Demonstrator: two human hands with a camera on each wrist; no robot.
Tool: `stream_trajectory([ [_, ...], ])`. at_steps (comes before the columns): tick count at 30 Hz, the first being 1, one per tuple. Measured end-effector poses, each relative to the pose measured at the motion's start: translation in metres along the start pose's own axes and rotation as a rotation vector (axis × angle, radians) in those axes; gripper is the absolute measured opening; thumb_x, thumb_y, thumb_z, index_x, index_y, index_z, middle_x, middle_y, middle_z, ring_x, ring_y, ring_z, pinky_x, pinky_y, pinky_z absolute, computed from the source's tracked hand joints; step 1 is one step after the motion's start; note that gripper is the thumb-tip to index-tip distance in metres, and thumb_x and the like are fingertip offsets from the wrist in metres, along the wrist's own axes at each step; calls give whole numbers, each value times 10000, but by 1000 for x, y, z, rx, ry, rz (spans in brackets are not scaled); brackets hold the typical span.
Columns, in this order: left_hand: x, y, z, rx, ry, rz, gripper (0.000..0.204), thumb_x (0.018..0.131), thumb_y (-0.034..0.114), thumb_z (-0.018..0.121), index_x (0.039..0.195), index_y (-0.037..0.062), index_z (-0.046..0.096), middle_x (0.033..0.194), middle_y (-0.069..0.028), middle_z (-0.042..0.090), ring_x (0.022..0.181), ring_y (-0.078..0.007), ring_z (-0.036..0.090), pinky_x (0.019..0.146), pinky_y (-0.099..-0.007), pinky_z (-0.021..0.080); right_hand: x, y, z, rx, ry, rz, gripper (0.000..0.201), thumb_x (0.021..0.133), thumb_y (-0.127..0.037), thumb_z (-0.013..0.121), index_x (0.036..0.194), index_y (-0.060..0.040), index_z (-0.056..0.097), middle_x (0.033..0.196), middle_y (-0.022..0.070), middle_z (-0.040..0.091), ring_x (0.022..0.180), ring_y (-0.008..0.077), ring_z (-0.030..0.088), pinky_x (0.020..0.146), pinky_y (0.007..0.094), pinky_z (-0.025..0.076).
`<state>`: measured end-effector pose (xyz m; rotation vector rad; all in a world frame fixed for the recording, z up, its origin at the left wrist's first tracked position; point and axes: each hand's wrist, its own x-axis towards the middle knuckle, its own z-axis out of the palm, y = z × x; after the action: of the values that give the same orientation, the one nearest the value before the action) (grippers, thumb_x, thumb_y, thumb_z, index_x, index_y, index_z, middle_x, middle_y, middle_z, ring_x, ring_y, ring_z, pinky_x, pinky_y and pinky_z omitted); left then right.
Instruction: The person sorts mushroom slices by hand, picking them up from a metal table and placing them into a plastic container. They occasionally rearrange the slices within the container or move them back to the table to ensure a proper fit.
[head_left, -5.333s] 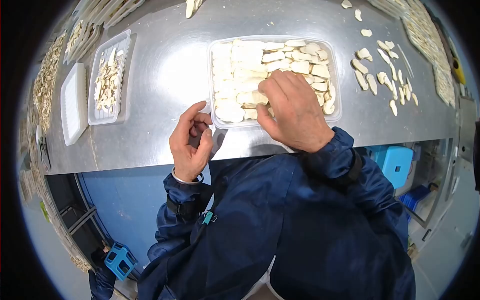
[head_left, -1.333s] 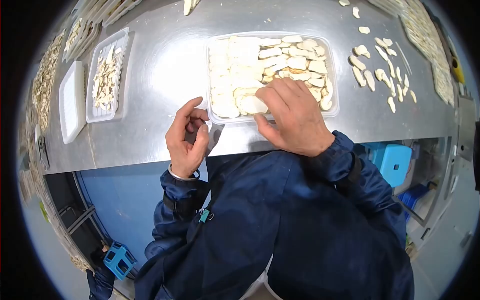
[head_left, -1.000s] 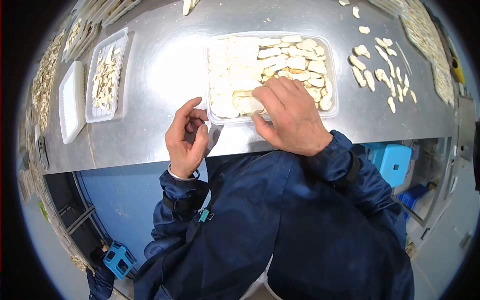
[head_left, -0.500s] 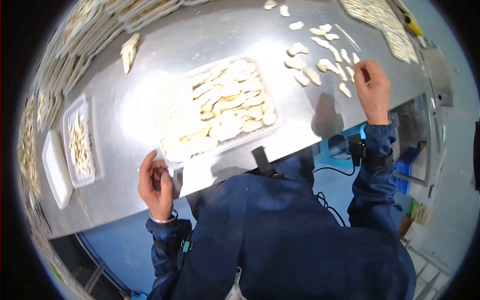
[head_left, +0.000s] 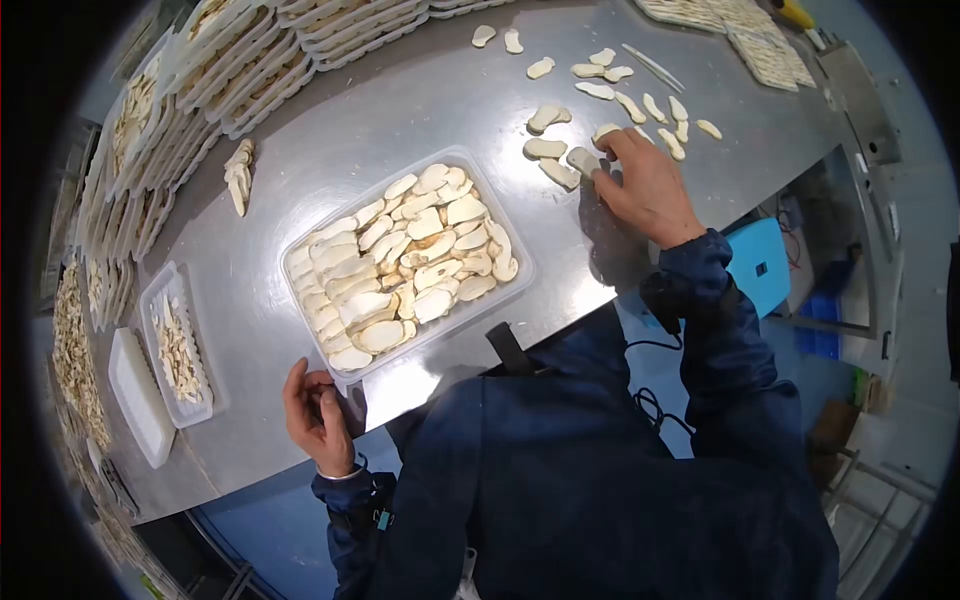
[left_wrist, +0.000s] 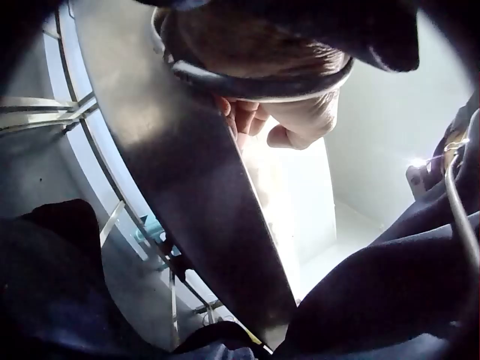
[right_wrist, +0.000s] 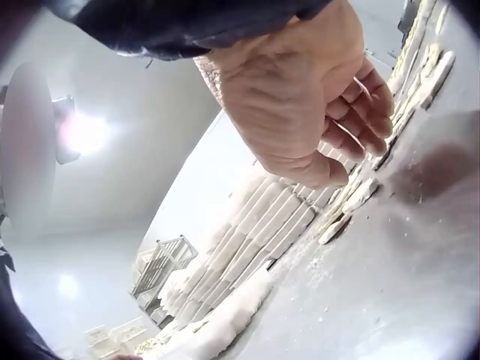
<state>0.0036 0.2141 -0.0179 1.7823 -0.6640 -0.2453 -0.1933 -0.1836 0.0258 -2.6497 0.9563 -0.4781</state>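
A clear plastic tray (head_left: 518,281) on the steel table holds rows of pale mushroom slices (head_left: 432,248). My left hand (head_left: 322,428) stays by its near left corner, fingers loosely bent and nothing in them. To the right, my right hand (head_left: 652,192) reaches down over loose mushroom slices, its fingertips right beside a greyish slice (head_left: 583,163). In the right wrist view, the right hand's thumb (right_wrist: 326,171) stands apart from the bent fingers, with the slices (right_wrist: 361,196) just beyond. The left wrist view shows the left hand (left_wrist: 300,120) partly hidden by a bracelet.
Stacked filled trays (head_left: 190,90) line the far left. A smaller tray of scraps (head_left: 178,345) stands beside a white tray (head_left: 140,400). A mushroom piece (head_left: 240,178) lies behind the big tray. White tweezers (head_left: 652,67) lie past the loose slices.
My right hand has left the tray, swung out right, then come back in over the loose slices. The head view has turned, and the left hand keeps its place near the tray corner.
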Motion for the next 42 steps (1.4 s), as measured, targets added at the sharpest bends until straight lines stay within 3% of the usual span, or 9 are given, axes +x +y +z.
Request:
stream_trajectory([
  [6, -3, -5, 1, -22, 70, 38, 398, 904, 21, 502, 1296, -44, 493, 987, -104, 595, 822, -114, 517, 745, -235, 428, 22, -18, 5, 16, -29, -229, 204, 800, -119, 595, 955, 11, 621, 931, 158, 588, 914, 338, 586, 806, 432, 479],
  [10, -3, -3, 0, -18, 64, 37, 389, 907, 21, 509, 1290, -45, 497, 980, -101, 598, 830, -116, 528, 747, -235, 430, 37, -17, 17, -137, -89, -291, 241, 795, -150, 622, 985, -3, 619, 925, 140, 580, 924, 336, 556, 797, 421, 467],
  [18, -3, -1, 0, -42, 73, -5, 394, 881, -28, 507, 1274, -42, 512, 965, -100, 620, 827, -115, 541, 760, -234, 439, 48, -12, 23, -104, -117, -285, 230, 765, -200, 624, 857, 9, 600, 906, 172, 589, 880, 356, 573, 783, 437, 463],
  [26, -2, 7, 0, -48, 35, -25, 411, 874, 0, 509, 1282, -44, 503, 963, -98, 615, 829, -112, 533, 787, -240, 432, 62, -21, 15, 3, -259, -102, 266, 709, -223, 646, 827, 0, 565, 857, 158, 581, 794, 342, 568, 708, 406, 455],
  [29, -1, 6, -1, -19, 29, -12, 411, 865, -10, 505, 1275, -40, 512, 957, -96, 617, 816, -107, 531, 773, -235, 431, 59, -51, 10, 116, -85, -302, 260, 712, -195, 649, 839, 6, 544, 853, 144, 563, 799, 328, 568, 700, 399, 452],
  [33, 1, 5, 1, -23, 51, -15, 428, 824, -38, 513, 1252, -36, 536, 922, -92, 634, 763, -96, 531, 726, -222, 430, 53, -111, 20, 233, -79, -628, 266, 709, -155, 658, 880, -7, 518, 850, 136, 524, 810, 332, 537, 715, 409, 428],
  [38, 1, 1, 1, -5, 75, 17, 435, 800, -57, 519, 1232, -28, 557, 907, -77, 645, 742, -84, 531, 691, -211, 426, 16, -172, 30, 316, -173, -752, 264, 704, -130, 657, 893, -19, 509, 884, 145, 517, 848, 329, 529, 759, 425, 416],
  [42, 0, 3, -2, 15, 3, -7, 417, 867, -24, 494, 1283, -39, 508, 975, -87, 612, 822, -94, 519, 771, -227, 426, 3, -181, 40, 236, -207, -770, 283, 690, -101, 651, 911, 19, 521, 936, 158, 526, 886, 322, 535, 789, 419, 427],
])
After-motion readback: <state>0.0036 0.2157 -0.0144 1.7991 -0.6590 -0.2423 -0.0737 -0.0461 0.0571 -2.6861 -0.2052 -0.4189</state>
